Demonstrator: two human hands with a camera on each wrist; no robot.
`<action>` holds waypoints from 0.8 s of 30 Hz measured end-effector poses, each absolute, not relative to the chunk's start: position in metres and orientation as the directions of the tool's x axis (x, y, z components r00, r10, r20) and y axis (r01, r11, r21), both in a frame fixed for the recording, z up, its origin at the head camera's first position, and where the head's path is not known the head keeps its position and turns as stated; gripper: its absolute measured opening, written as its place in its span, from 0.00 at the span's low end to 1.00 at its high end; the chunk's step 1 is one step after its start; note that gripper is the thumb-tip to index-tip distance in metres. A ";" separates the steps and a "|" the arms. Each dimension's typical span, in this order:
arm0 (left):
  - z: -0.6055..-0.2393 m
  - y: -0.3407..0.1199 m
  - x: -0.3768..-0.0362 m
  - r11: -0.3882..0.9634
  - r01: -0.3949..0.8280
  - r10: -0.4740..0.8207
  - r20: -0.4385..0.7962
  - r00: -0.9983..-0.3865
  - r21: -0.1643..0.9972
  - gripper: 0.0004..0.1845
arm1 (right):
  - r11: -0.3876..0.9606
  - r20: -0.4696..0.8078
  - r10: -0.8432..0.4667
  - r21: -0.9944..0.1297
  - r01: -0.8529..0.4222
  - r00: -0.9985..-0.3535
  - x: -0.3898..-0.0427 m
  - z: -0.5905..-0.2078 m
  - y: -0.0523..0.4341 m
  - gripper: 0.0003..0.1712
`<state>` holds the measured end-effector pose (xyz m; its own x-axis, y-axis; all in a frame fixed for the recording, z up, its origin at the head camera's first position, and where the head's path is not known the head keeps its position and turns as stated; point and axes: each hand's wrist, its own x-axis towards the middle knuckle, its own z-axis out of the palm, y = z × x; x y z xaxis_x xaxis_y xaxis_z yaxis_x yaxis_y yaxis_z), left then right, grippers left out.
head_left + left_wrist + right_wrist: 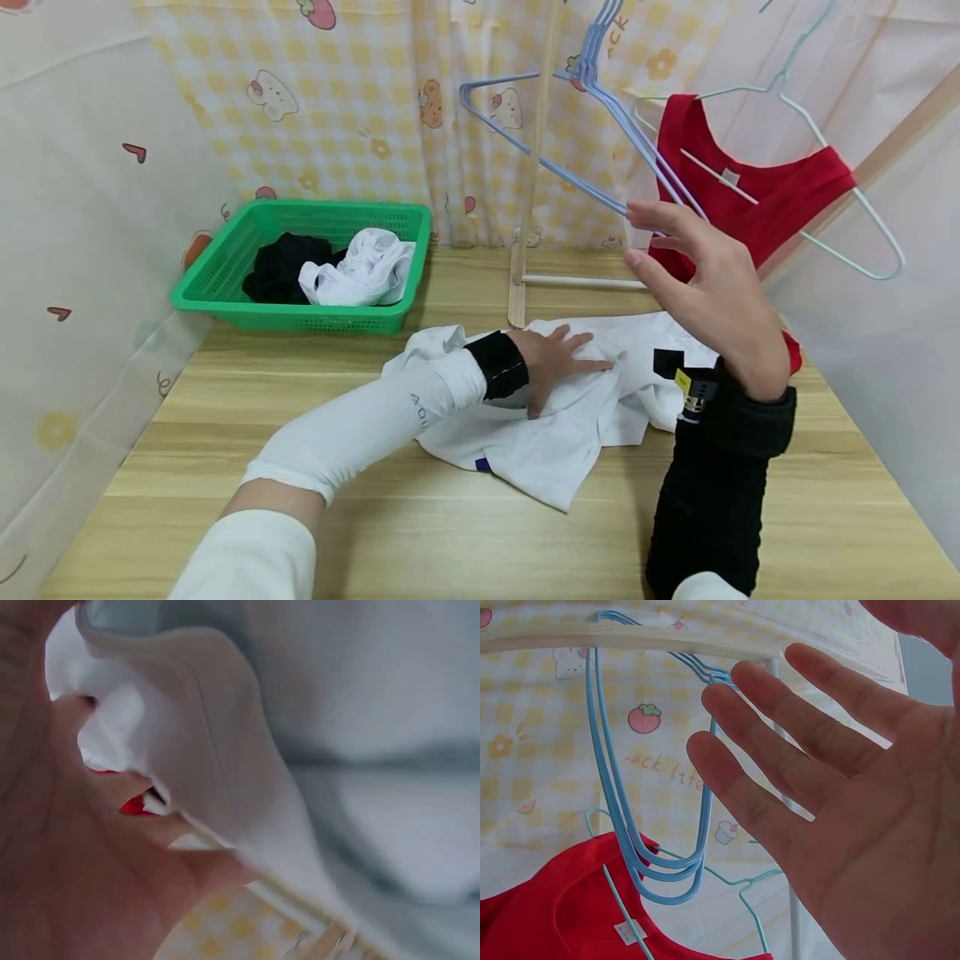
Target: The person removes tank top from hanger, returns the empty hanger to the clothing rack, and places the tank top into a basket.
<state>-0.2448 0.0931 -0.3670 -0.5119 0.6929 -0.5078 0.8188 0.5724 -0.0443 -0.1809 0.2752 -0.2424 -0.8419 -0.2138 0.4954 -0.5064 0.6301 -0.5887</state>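
Wooden table [225,467] under us: our left hand [551,358] lies flat on the white shirt [555,442], soft and limp, best pinched at its shoulders. Our right hand [705,283], fingers spread and holding nothing, reaches the light, stiff blue hangers [540,158].

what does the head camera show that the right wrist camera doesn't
Only the head view shows the left hand resting flat on the white shirt on the wooden table, and the green basket holding black and white clothes. Only the right wrist view shows the palm side of the right hand, fingers spread and holding nothing, and the rail carrying the blue hangers. Both show those hangers and the red top.
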 end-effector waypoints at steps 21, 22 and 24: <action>-0.381 0.081 -0.247 0.329 0.903 0.903 -0.370 -0.216 0.277 0.26 | 0.608 0.503 -0.227 -0.596 -0.525 -0.834 -0.182 -0.243 0.275 0.28; -0.380 0.079 -0.246 0.328 0.904 0.906 -0.362 -0.219 0.275 0.26 | 0.610 0.504 -0.226 -0.594 -0.525 -0.833 -0.181 -0.243 0.275 0.28; -0.379 0.076 -0.247 0.342 0.900 0.908 -0.342 -0.242 0.271 0.25 | 0.614 0.503 -0.224 -0.592 -0.521 -0.835 -0.181 -0.244 0.275 0.27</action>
<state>-0.2465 0.0760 -0.3787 -0.2417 0.9080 -0.3422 0.9001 0.3416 0.2706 -0.1812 0.2748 -0.2440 -0.8351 -0.2236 0.5026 -0.5211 0.6145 -0.5923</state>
